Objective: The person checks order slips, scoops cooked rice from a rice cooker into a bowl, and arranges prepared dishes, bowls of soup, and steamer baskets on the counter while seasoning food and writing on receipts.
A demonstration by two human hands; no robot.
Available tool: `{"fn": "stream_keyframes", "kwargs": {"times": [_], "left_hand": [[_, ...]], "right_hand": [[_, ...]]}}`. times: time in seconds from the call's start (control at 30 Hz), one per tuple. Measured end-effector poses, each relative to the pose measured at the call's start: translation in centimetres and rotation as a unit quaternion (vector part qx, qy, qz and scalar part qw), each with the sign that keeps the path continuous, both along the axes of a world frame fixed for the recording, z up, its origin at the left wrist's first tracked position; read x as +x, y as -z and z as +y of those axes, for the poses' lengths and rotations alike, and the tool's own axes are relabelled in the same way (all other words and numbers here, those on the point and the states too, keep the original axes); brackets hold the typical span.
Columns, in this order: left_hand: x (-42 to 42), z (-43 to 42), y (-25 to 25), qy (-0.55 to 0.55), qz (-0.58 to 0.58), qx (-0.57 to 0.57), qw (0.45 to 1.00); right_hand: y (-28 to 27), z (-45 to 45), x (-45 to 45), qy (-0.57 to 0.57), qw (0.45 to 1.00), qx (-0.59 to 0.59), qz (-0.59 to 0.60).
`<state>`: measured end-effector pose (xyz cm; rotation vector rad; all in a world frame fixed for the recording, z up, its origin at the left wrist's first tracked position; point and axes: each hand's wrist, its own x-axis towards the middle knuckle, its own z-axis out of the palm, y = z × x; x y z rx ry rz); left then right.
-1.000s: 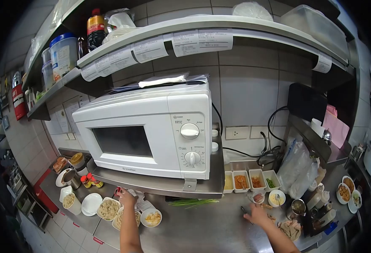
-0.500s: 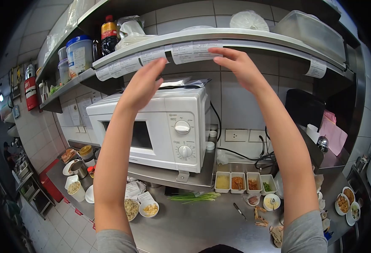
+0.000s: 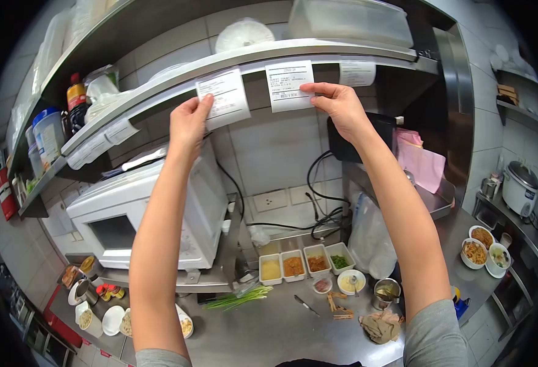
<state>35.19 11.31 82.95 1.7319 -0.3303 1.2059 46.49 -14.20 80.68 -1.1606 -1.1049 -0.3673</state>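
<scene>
My left hand (image 3: 187, 125) pinches the lower left edge of a printed order ticket (image 3: 225, 101), which hangs from the metal shelf edge (image 3: 177, 87). Just to its right is a second order ticket (image 3: 289, 78), more upright, its print facing me. Its right edge lies between the thumb and fingers of my right hand (image 3: 341, 110). Another ticket (image 3: 357, 73) hangs from the same edge further right, touched by neither hand. A row of overlapping slips (image 3: 100, 144) hangs at the left end.
Below the shelf stands a white microwave (image 3: 153, 214). On the steel counter (image 3: 244, 333) are food tubs (image 3: 293, 266), green stalks (image 3: 238, 298), a knife (image 3: 306, 304), a metal pot (image 3: 384, 296) and a crumpled cloth (image 3: 380, 326). Bowls of food (image 3: 474, 252) stand at right.
The view has turned to the right. Both hands, loose near the tickets before, now each have fingers closed on one; the two tickets hang apart from each other.
</scene>
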Motion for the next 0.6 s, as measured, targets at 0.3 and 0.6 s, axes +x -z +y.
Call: {"fn": "stream_keyframes", "kwargs": {"times": [0.3, 0.6], "left_hand": [[5.2, -6.9, -0.3, 0.032, -0.079, -0.022, 0.996], [2.5, -6.6, 2.0, -0.104, -0.104, -0.015, 0.989]], "right_hand": [[-1.0, -2.9, 1.1, 0.015, 0.998, 0.045, 0.038], [5.0, -3.1, 2.6, 0.010, 0.996, 0.090, 0.000]]}}
